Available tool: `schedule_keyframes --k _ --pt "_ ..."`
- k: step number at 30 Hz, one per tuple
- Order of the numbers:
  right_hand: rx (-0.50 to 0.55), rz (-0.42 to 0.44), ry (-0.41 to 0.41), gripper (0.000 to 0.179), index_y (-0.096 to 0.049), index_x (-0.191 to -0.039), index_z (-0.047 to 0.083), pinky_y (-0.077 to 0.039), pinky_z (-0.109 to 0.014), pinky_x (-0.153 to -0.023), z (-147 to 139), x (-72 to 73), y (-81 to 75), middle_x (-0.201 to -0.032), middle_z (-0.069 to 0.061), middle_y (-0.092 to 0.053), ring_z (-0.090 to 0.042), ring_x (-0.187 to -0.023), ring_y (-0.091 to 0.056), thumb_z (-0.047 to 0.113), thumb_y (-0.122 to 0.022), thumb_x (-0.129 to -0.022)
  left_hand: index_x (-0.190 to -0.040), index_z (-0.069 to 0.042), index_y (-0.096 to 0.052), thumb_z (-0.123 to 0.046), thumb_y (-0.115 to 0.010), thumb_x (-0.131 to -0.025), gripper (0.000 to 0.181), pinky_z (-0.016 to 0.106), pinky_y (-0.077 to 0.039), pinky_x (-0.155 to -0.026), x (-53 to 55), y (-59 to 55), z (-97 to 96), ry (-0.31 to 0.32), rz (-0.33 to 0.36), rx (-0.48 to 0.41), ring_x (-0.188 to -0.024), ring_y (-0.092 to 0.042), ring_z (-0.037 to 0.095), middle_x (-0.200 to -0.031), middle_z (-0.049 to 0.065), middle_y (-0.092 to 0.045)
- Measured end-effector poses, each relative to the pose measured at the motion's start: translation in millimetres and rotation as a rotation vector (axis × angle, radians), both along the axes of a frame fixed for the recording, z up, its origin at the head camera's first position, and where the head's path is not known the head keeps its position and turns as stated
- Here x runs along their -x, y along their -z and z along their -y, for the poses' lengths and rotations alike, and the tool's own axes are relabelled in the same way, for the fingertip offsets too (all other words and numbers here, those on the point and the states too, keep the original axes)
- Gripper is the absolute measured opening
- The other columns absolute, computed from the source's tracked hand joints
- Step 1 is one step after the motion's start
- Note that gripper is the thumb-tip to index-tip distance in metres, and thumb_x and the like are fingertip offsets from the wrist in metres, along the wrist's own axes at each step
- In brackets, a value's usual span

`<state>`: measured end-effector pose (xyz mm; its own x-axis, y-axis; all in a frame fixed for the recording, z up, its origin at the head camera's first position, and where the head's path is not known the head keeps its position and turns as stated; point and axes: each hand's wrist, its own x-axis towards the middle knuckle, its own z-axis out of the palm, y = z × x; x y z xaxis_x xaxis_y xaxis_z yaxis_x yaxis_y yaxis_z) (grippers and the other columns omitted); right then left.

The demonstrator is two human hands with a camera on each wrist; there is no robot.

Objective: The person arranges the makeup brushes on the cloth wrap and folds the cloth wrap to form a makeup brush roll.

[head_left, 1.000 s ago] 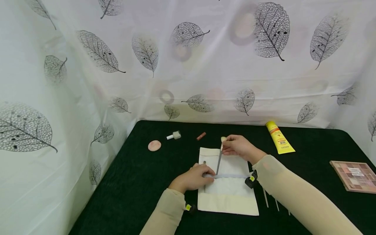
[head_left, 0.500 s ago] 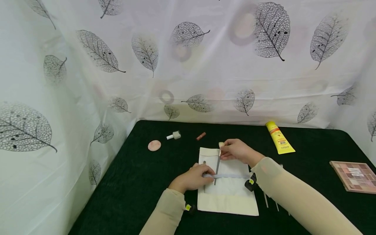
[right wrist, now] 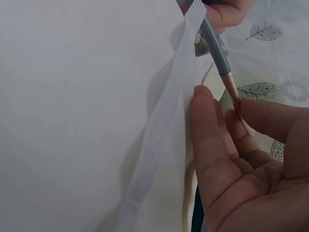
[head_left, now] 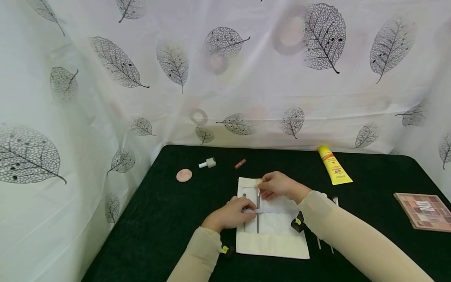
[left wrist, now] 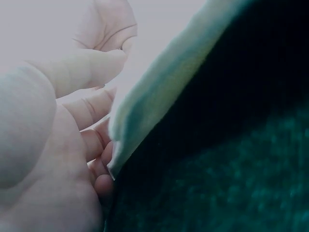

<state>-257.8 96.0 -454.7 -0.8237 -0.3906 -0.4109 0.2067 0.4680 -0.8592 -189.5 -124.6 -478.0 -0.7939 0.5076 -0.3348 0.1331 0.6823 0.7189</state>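
Observation:
A cream fabric brush roll [head_left: 273, 246] lies unfolded on the dark green table, crossed by a white elastic band [head_left: 276, 211]. My left hand [head_left: 232, 212] pinches the band near the roll's left edge, its lower fingers along that edge in the left wrist view. Thumb and fingertips of my right hand [right wrist: 256, 150] pinch a makeup brush [right wrist: 215, 46] by its copper-coloured ferrule. The brush's grey handle passes under the band and points toward the roll's near flap; its bristles are mostly hidden by my fingers. To its left, a second brush [head_left: 244, 195] sits under the band.
Behind the roll lie a round pink puff [head_left: 184, 175], a nail polish bottle [head_left: 208, 162] and a small reddish-brown tube [head_left: 240, 163]. At right are a yellow squeeze tube [head_left: 334, 165] and an eyeshadow palette [head_left: 424, 211]. More brushes [head_left: 335, 201] lie partly under my right sleeve.
My right hand has moved left and toward me, sliding the brush handle under the elastic band and further down the roll. The left hand has stayed at the band.

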Motion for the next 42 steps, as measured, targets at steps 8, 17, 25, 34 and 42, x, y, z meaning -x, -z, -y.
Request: schedule_keyframes --k 8,17,25,34,42 --pt "-0.072 -0.023 -0.028 0.018 -0.066 -0.095 0.002 -0.057 -0.032 -0.071 3.5 -3.6 2.5 -0.088 -0.011 -0.068 -0.020 -0.077 -0.065 0.019 -0.062 -0.101 -0.116 -0.026 -0.067 -0.038 -0.064 -0.098 0.022 0.037 -0.043 -0.085 0.4 0.0 0.5 -0.003 0.013 -0.007 -0.104 -0.044 0.015 -0.111 -0.011 -0.059" --pt "-0.178 -0.090 -0.058 0.020 -0.069 -0.083 0.005 -0.051 -0.028 -0.061 8.2 -13.2 7.8 -0.076 -0.005 -0.064 -0.016 -0.065 -0.058 0.019 -0.066 -0.096 -0.118 -0.026 -0.067 -0.038 -0.064 -0.098 0.023 0.037 -0.043 -0.086 -0.4 -0.9 0.5 -0.006 0.012 0.000 -0.104 -0.044 0.015 -0.113 -0.012 -0.059" --pt "-0.265 -0.128 -0.098 0.025 -0.066 -0.073 0.006 -0.040 -0.025 -0.053 12.4 -25.7 1.5 -0.065 -0.002 -0.059 -0.013 -0.055 -0.049 0.019 -0.067 -0.094 -0.116 -0.028 -0.067 -0.038 -0.064 -0.098 0.021 0.037 -0.043 -0.087 -0.3 -0.8 -0.4 -0.009 -0.002 0.012 -0.104 -0.044 0.014 -0.111 -0.014 -0.059" --pt "-0.290 -0.144 -0.105 0.024 -0.067 -0.073 0.007 -0.037 -0.025 -0.053 14.2 -31.1 -0.6 -0.062 -0.001 -0.057 -0.012 -0.054 -0.046 0.020 -0.068 -0.093 -0.116 -0.027 -0.067 -0.038 -0.064 -0.098 0.022 0.038 -0.043 -0.088 -0.5 -1.8 -0.4 -0.008 0.001 0.009 -0.104 -0.044 0.014 -0.112 -0.012 -0.060" --pt "-0.318 -0.164 -0.120 0.025 -0.065 -0.069 0.007 -0.036 -0.024 -0.053 15.6 -33.7 -1.4 -0.058 0.000 -0.054 -0.012 -0.053 -0.045 0.018 -0.070 -0.091 -0.115 -0.028 -0.068 -0.039 -0.064 -0.098 0.020 0.038 -0.043 -0.089 1.7 2.5 0.1 -0.010 -0.001 0.002 -0.105 -0.044 0.014 -0.113 -0.013 -0.059"
